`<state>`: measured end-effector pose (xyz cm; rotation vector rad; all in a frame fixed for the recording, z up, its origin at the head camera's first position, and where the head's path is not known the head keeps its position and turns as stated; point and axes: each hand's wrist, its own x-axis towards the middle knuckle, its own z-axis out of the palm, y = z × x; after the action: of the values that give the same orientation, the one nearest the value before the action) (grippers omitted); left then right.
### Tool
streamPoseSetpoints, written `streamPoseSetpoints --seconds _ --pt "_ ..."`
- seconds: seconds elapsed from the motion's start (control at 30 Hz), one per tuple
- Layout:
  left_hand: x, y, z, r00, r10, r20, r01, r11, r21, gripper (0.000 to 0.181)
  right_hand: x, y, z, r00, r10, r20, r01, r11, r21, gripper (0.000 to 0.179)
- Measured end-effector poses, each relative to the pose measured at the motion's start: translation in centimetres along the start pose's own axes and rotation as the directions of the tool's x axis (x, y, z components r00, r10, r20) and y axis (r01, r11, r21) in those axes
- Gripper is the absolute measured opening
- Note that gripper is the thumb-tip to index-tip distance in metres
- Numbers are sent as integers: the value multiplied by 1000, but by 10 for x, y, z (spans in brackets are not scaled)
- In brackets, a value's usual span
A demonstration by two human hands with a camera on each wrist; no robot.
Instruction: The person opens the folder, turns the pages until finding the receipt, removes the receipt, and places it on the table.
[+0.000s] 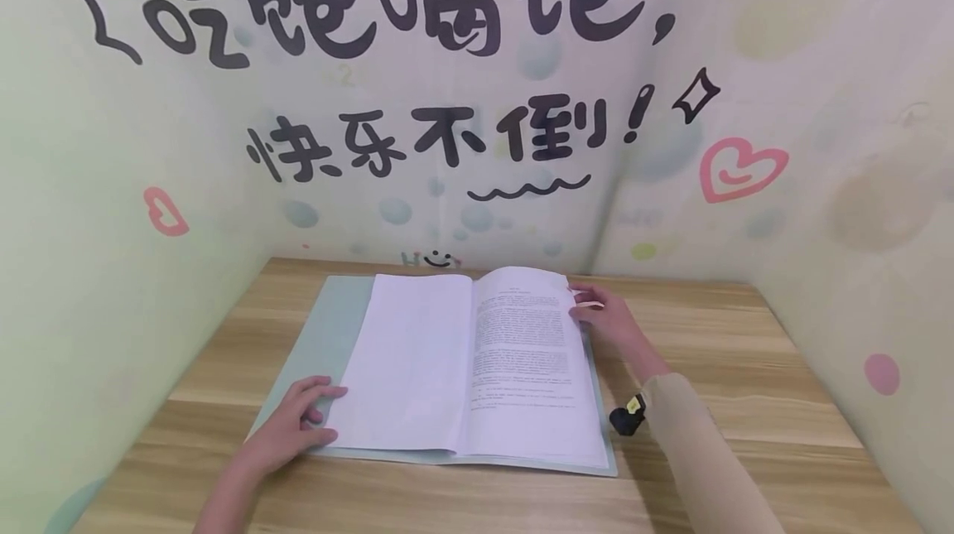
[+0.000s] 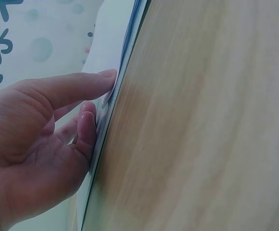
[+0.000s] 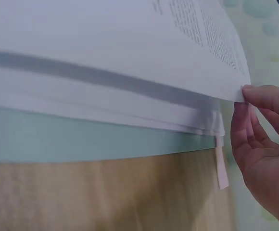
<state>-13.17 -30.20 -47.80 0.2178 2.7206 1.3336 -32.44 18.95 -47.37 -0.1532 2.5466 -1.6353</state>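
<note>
A printed booklet with a pale blue-green cover (image 1: pixel 339 310) lies open on the table. Its left page (image 1: pixel 417 352) is blank and its right page (image 1: pixel 522 352) carries small dark text. My right hand (image 1: pixel 605 317) pinches the upper right corner of that page between thumb and fingers; in the right wrist view the lifted page (image 3: pixel 130 43) arches above the sheets under it. My left hand (image 1: pixel 294 422) rests at the left page's lower left edge, fingers relaxed, and its thumb (image 2: pixel 94 86) touches the paper's edge in the left wrist view.
A pale pink strip (image 3: pixel 221 163) sticks out from between the lower sheets. A small black object with a yellowish patch (image 1: pixel 628 418) is by my right sleeve (image 1: pixel 693 443). Walls with lettering (image 1: pixel 447 137) enclose the wooden table (image 1: pixel 745 368) at the back and sides.
</note>
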Motion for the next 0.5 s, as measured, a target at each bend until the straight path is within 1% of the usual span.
streamPoseSetpoints --seconds 0.1,0.17,0.23,0.33,0.5 --pt "0 -1 0 1000 2 -6 -2 1000 3 55 0 -6 -4 999 -37 21 37 999 37 52" --pt "0 -2 0 1000 4 -9 -4 1000 6 56 0 -12 -7 998 -54 37 53 998 39 51" --pt "1 -3 0 1000 4 -7 -4 1000 11 56 0 -18 -9 997 -65 51 63 998 30 49" --pt "1 -3 0 1000 3 1 -3 1000 20 56 1 -29 -13 996 -54 68 55 998 -8 43" --pt "1 -3 0 1000 5 6 -5 1000 23 56 5 -48 -19 989 -104 104 110 993 -48 38"
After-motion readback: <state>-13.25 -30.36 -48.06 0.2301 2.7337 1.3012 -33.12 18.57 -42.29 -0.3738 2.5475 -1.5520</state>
